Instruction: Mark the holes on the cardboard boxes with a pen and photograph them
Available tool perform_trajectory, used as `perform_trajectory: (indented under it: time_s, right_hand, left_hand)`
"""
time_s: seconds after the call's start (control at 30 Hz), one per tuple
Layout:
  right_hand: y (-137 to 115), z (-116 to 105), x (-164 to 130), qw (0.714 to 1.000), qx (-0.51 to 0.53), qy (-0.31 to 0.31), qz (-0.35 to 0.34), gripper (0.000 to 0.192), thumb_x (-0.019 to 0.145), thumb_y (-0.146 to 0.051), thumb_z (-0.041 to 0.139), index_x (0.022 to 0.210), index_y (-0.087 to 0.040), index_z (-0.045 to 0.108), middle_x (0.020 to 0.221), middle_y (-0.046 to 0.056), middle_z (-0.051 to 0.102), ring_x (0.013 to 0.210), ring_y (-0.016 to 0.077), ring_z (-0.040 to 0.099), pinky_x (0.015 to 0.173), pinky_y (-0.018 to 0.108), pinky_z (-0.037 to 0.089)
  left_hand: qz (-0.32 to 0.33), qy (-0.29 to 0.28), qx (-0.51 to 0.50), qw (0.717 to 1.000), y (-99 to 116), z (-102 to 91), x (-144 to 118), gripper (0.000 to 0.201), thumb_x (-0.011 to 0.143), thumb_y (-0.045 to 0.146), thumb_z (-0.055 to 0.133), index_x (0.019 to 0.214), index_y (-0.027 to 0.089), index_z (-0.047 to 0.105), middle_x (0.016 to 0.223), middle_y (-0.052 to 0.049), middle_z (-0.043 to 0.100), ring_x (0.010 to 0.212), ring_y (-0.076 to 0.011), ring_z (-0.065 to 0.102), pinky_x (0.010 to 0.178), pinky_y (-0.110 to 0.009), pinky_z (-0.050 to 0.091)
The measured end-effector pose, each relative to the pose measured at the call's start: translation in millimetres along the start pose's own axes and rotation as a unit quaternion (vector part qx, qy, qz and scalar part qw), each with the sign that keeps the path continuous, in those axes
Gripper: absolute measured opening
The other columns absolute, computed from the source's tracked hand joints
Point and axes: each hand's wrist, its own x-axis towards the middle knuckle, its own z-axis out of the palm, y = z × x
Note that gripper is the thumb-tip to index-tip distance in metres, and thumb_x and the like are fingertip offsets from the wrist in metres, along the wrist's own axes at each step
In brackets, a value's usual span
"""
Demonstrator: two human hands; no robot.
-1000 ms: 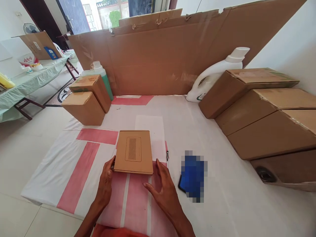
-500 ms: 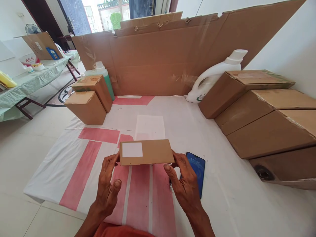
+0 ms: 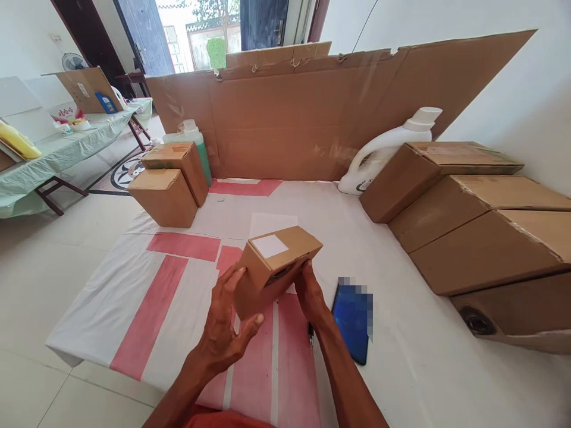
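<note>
A small brown cardboard box (image 3: 294,242) with a white label (image 3: 270,245) on its top is held between my two hands above the table. It sits at an angle, with a dark opening in the side facing me. My left hand (image 3: 225,321) supports its left end with the fingers, the thumb standing apart from the box. At the right end, my right hand (image 3: 311,294) grips the box near its lower edge, the fingertips partly hidden. Beside my right forearm lies a blue-screened phone (image 3: 350,327), and a thin dark object (image 3: 311,334) shows partly next to the wrist.
Several larger cardboard boxes (image 3: 450,238) stand along the right side, near a white jug (image 3: 379,148). Two boxes (image 3: 165,193) and a bottle of green liquid (image 3: 203,154) are at the back left. A tall cardboard sheet (image 3: 276,125) closes off the table's (image 3: 401,356) far edge.
The box has turned and tilted, so its top and a dark side opening now show. My right hand has moved left and under its near edge; my left hand has shifted right.
</note>
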Motion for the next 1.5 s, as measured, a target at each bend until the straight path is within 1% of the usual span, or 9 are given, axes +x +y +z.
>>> perform_trajectory:
  time_s: [0.27, 0.43, 0.53, 0.63, 0.73, 0.9, 1.23, 1.4, 1.5]
  right_hand:
    - [-3.6, -25.8, -70.3, 0.984, -0.062, -0.051, 0.158, 0.068, 0.097, -0.073, 0.053, 0.147, -0.028, 0.056, 0.152, 0.01, 0.062, 0.142, 0.0344, 0.056, 0.117, 0.052, 0.048]
    - [-9.2, -28.9, -80.0, 0.978, -0.099, 0.077, 0.166, 0.097, 0.081, -0.079, 0.067, 0.154, -0.022, 0.04, 0.158, 0.02, 0.051, 0.141, 0.0377, 0.054, 0.11, 0.056, 0.051]
    - [-22.5, -14.5, -71.4, 0.966, -0.209, 0.097, 0.119, 0.096, 0.07, -0.068, 0.081, 0.148, -0.022, 0.049, 0.156, 0.017, 0.053, 0.139, 0.0391, 0.055, 0.115, 0.059, 0.044]
    - [-34.0, 8.8, -70.3, 0.945, -0.309, 0.061, 0.086, 0.06, 0.07, -0.052, 0.085, 0.119, -0.023, 0.068, 0.13, 0.013, 0.07, 0.125, 0.0391, 0.06, 0.11, 0.058, 0.047]
    - [-38.3, 34.1, -77.9, 0.926, -0.369, 0.018, 0.082, 0.031, 0.073, -0.041, 0.082, 0.094, -0.023, 0.069, 0.105, 0.01, 0.074, 0.108, 0.0363, 0.063, 0.097, 0.053, 0.053]
    - [-33.1, 55.0, -90.1, 0.904, -0.422, 0.024, 0.063, 0.028, 0.072, -0.035, 0.079, 0.093, -0.021, 0.067, 0.102, 0.011, 0.073, 0.103, 0.0363, 0.062, 0.09, 0.05, 0.054]
    - [-22.1, 33.5, -100.8, 0.893, -0.438, 0.068, 0.08, 0.028, 0.073, -0.037, 0.078, 0.093, -0.02, 0.067, 0.101, 0.012, 0.072, 0.104, 0.0376, 0.06, 0.092, 0.052, 0.054]
    - [-26.0, 5.7, -103.1, 0.944, -0.297, 0.104, 0.099, 0.04, 0.09, -0.055, 0.066, 0.114, -0.022, 0.067, 0.117, 0.012, 0.074, 0.106, 0.032, 0.067, 0.09, 0.045, 0.055]
    - [-21.1, -19.3, -96.9, 0.926, -0.326, 0.135, 0.134, 0.041, 0.104, -0.057, 0.045, 0.1, -0.023, 0.067, 0.091, 0.009, 0.075, 0.082, 0.0276, 0.069, 0.071, 0.038, 0.05]
  left_hand:
    - [-0.2, -0.05, -0.235, 0.95, -6.4, -13.6, -6.4, 0.077, 0.098, 0.055, 0.061, 0.164, 0.034, 0.027, 0.157, -0.013, 0.046, 0.146, -0.0354, 0.048, 0.116, -0.05, 0.045]
    - [-0.285, -0.115, -0.291, 0.906, -11.7, -14.6, -36.5, 0.091, 0.092, 0.062, 0.066, 0.165, 0.031, 0.022, 0.149, -0.016, 0.05, 0.139, -0.038, 0.055, 0.111, -0.051, 0.049]
    - [-0.29, -0.153, -0.298, 0.896, -5.4, -16.9, -55.0, 0.097, 0.09, 0.064, 0.068, 0.166, 0.033, 0.017, 0.151, -0.016, 0.05, 0.139, -0.0388, 0.054, 0.113, -0.053, 0.047]
    - [-0.29, -0.173, -0.258, 0.905, 1.9, -26.7, -64.8, 0.097, 0.088, 0.066, 0.069, 0.165, 0.035, 0.018, 0.153, -0.015, 0.049, 0.141, -0.0397, 0.053, 0.112, -0.054, 0.048]
    - [-0.306, -0.118, -0.193, 0.925, 4.8, -35.4, -62.7, 0.085, 0.09, 0.067, 0.066, 0.159, 0.033, 0.032, 0.158, -0.015, 0.047, 0.144, -0.0399, 0.049, 0.113, -0.053, 0.048]
    - [-0.289, -0.033, -0.092, 0.952, 2.4, -27.8, -44.5, 0.059, 0.097, 0.057, 0.063, 0.151, 0.037, 0.05, 0.16, -0.009, 0.047, 0.147, -0.0336, 0.048, 0.119, -0.051, 0.043]
    - [-0.179, -0.13, -0.06, 0.973, -11.7, -2.4, -27.3, 0.041, 0.1, 0.032, 0.056, 0.141, 0.031, 0.058, 0.143, -0.008, 0.062, 0.129, -0.0266, 0.062, 0.108, -0.043, 0.051]
    - [-0.212, -0.111, -0.08, 0.968, -10.3, -4.5, -29.2, 0.043, 0.1, 0.039, 0.056, 0.143, 0.03, 0.058, 0.142, -0.009, 0.062, 0.125, -0.0292, 0.063, 0.106, -0.044, 0.052]
    - [-0.242, -0.111, -0.1, 0.959, -11.2, -9.4, -32.9, 0.052, 0.098, 0.047, 0.062, 0.146, 0.031, 0.053, 0.149, -0.01, 0.058, 0.135, -0.0323, 0.057, 0.113, -0.048, 0.046]
